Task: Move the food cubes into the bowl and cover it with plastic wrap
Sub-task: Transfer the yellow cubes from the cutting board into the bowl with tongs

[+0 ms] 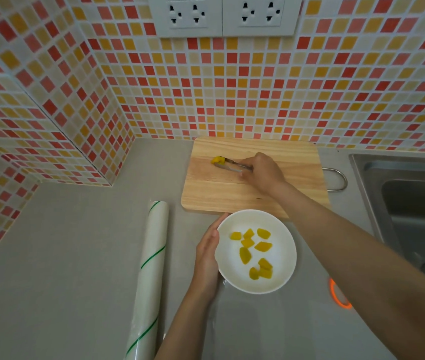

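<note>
A white bowl (pixel 281 237) sits on the grey counter just in front of a wooden cutting board (pixel 232 188) and holds several yellow food cubes (pixel 254 249). My left hand (pixel 207 252) lies flat against the bowl's left rim, fingers together. Over the board, my right hand (pixel 262 172) grips metal tongs (pixel 232 165). The tong tips are closed around one yellow cube (pixel 218 160) at the board's upper left. A roll of plastic wrap (pixel 150 271) with green stripes lies to the left of the bowl.
A steel sink (pixel 414 203) fills the right side, with a drain at its near corner. An orange ring (pixel 337 294) lies on the counter under my right forearm. Mosaic tile walls close off the back and the left. A metal handle (pixel 340 179) sticks out from the board's right edge.
</note>
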The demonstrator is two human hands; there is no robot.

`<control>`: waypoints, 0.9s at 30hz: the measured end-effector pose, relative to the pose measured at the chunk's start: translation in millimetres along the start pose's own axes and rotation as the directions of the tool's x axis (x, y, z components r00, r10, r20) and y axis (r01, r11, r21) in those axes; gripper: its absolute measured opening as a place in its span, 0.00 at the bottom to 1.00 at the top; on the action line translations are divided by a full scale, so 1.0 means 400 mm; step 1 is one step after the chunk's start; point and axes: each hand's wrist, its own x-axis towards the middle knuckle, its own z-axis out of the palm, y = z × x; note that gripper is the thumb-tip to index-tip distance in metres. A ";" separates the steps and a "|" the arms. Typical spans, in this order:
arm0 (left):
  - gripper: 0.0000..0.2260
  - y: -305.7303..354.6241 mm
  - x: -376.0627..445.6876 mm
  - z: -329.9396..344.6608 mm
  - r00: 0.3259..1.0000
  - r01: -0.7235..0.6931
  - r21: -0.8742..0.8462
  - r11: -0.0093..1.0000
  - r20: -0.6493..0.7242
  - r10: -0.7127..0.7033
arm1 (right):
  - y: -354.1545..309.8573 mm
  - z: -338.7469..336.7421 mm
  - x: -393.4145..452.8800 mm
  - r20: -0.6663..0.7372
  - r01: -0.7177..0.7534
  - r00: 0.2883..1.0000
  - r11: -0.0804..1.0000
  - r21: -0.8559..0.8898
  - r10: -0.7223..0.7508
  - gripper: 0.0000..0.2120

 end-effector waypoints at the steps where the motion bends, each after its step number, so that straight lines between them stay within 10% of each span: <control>1: 0.15 0.001 0.000 -0.001 1.000 0.000 -0.003 1.000 0.001 0.000 | 0.001 0.002 0.000 -0.020 -0.004 1.000 1.000 0.010 0.004 0.17; 27: 0.14 0.004 0.006 0.005 0.999 -0.019 0.022 1.000 -0.034 0.020 | 0.078 -0.160 -0.482 -0.163 0.111 0.984 0.957 0.266 -0.069 0.21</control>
